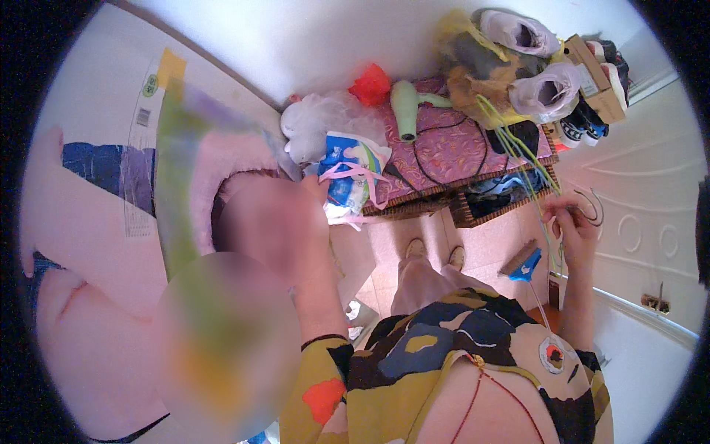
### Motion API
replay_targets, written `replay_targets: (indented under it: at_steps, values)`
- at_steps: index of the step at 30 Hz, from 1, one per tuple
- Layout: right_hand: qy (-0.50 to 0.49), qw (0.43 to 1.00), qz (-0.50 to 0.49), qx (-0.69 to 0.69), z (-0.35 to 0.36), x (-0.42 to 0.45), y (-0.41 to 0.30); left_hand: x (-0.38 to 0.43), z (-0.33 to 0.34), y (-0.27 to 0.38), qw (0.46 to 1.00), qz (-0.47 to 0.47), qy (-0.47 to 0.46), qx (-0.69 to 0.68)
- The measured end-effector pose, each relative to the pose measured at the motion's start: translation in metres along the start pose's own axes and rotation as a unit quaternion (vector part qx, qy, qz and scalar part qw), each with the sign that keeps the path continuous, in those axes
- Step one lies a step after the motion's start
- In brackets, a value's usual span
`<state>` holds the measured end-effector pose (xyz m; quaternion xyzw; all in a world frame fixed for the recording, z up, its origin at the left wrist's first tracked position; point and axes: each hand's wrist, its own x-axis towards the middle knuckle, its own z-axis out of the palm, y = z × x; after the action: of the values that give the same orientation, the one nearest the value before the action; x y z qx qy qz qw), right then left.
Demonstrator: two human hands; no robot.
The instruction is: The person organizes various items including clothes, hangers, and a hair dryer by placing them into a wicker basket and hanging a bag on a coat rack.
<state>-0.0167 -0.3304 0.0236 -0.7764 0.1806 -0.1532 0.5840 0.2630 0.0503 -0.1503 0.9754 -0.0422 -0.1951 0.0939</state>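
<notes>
My right hand (574,219) grips several thin green wire hangers (524,152) at the hook end. Their bare hooks curl out past my fingers, and the loops slant up toward the bench-like chest. On the other side, my left hand (310,238) is raised in front of a large printed panel (100,222) that bears writing and a barcode. A heavy blur covers most of that hand, so its fingers and anything in them are hidden. Close behind it, a pink-rimmed dark opening (219,222) shows, partly blurred too.
A pink patterned cloth (449,150) covers the chest. On it lie a green hair dryer (407,111), a blue-and-white package (346,172), and plastic-wrapped shoes (541,89). An open drawer (499,194) holds clothes. A blue broom (524,266) stands near the white door (638,211).
</notes>
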Motion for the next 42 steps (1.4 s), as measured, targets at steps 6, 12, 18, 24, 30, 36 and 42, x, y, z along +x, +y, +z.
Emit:
replay_targets:
  at_steps: [6,12,18,24,30,36,42]
  values:
    - [0.001,0.997,0.051,0.049,0.015,0.009,0.018,-0.047,-0.026,0.082,0.726,0.070,-0.085,-0.679]
    - [-0.051,0.982,0.143,0.115,0.048,0.022,0.027,-0.097,-0.044,0.179,0.501,0.144,-0.234,-0.821]
    - [0.039,0.994,0.045,0.096,0.046,0.022,0.045,-0.130,-0.021,0.247,0.541,0.146,-0.285,-0.778]
    - [0.168,0.981,0.087,0.035,0.003,0.006,0.025,-0.153,-0.054,0.253,0.817,0.291,0.130,-0.481]
    - [0.266,0.961,0.050,0.051,-0.010,-0.009,0.018,-0.191,-0.056,0.289,0.714,0.644,0.084,-0.261]
    - [0.274,0.959,0.043,-0.065,-0.025,-0.035,0.017,-0.174,-0.050,0.318,0.669,0.676,0.066,-0.301]
    - [0.320,0.929,0.081,-0.165,-0.043,-0.061,-0.001,-0.193,-0.066,0.343,0.631,0.654,-0.065,-0.412]
